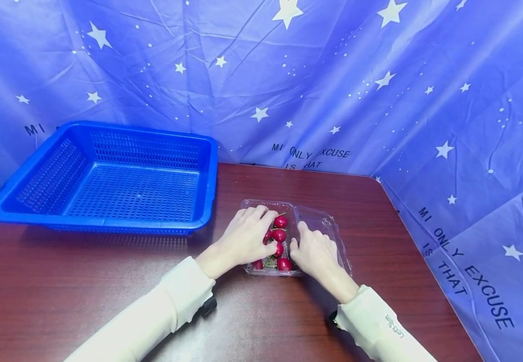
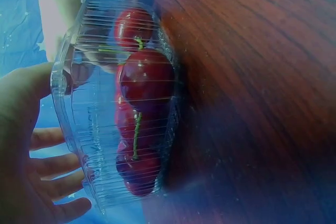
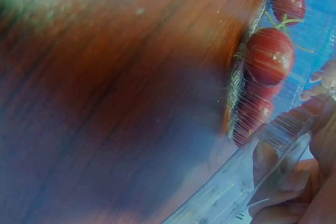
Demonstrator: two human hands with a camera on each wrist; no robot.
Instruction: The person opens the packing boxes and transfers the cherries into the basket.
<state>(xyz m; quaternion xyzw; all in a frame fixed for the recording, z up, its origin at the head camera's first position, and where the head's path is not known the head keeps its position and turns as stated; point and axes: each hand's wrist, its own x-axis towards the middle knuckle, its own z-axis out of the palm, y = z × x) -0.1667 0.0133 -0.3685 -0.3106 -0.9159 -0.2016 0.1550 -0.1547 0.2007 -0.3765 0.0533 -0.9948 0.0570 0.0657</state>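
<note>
In the head view, a clear plastic clamshell box (image 1: 272, 272) holds several red cherries (image 1: 279, 235) with green stems. Its lid (image 1: 322, 217) is folded out to the right. Over the box's left side, my left hand (image 1: 247, 234) reaches in with loosely bent, spread fingers; its thumb is near a cherry, and contact is unclear. The left wrist view shows these fingers (image 2: 58, 163) across the rim, with no cherry between them. At the hinge side, my right hand (image 1: 317, 251) grips the lid, its fingers (image 3: 294, 181) curled behind the clear plastic in the right wrist view.
A large blue plastic basket (image 1: 204, 201) stands on the brown wooden table (image 1: 107, 286), left of the box. Behind and to the right hangs a blue curtain (image 1: 243, 90) with white stars. The table's right edge runs beside this cloth.
</note>
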